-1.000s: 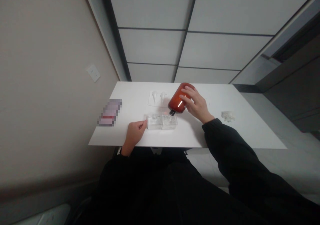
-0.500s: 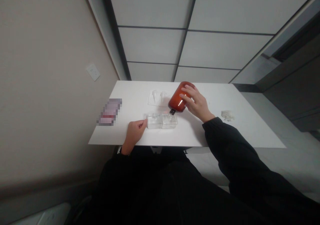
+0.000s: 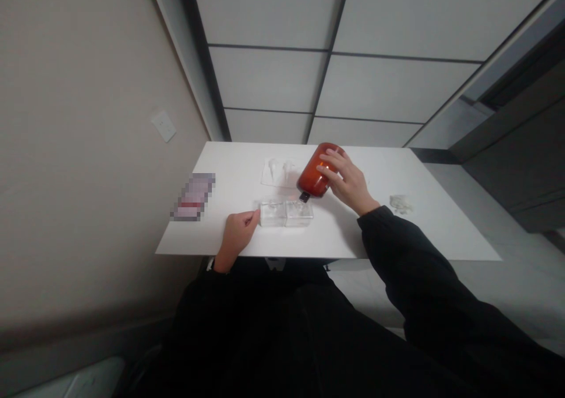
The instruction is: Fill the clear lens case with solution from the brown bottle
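a: what had just changed?

b: hardly anything. over the last second the right hand [image 3: 348,187] had stayed clamped around the amber bottle [image 3: 312,180], and the tilt had held, dark neck [image 3: 304,197] pointing down at the right clear container [image 3: 299,216]. only the view had shifted a touch.

a: and what did that mean for the work?

b: i judged it was a steady, held angle, with the work kept at that one container. i couldn't tell whether anything flowed, or whether the neck touched the rim.

a: the left hand [image 3: 238,233]?

b: curled, thumb and finger drawn together at the outer end of the left clear container [image 3: 273,216]. i couldn't tell if it pinched that or only rested there.

a: where did the containers sit?

b: side by side on the white table [image 3: 207,239], in front of two clear nozzle-like pieces [image 3: 287,169].
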`<act>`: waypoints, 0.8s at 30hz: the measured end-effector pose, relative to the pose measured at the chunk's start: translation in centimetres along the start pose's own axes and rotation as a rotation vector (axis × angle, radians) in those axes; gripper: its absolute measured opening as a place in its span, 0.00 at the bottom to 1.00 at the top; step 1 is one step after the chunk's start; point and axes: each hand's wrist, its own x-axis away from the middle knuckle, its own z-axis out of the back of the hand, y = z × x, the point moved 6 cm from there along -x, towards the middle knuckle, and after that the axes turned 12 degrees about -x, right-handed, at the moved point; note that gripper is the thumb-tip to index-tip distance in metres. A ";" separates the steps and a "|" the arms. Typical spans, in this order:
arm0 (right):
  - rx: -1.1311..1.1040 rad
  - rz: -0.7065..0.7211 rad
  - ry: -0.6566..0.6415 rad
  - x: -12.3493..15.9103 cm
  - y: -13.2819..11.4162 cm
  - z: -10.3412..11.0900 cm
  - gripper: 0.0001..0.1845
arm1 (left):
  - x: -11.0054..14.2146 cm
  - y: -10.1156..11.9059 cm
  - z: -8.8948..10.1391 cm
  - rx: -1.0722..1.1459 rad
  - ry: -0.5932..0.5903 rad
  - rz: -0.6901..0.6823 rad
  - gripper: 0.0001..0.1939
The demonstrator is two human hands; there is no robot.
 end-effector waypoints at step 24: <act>-0.088 -0.089 -0.055 -0.8 -0.2 -1.7 0.39 | 0.0 0.0 0.0 0.019 -0.002 0.005 0.26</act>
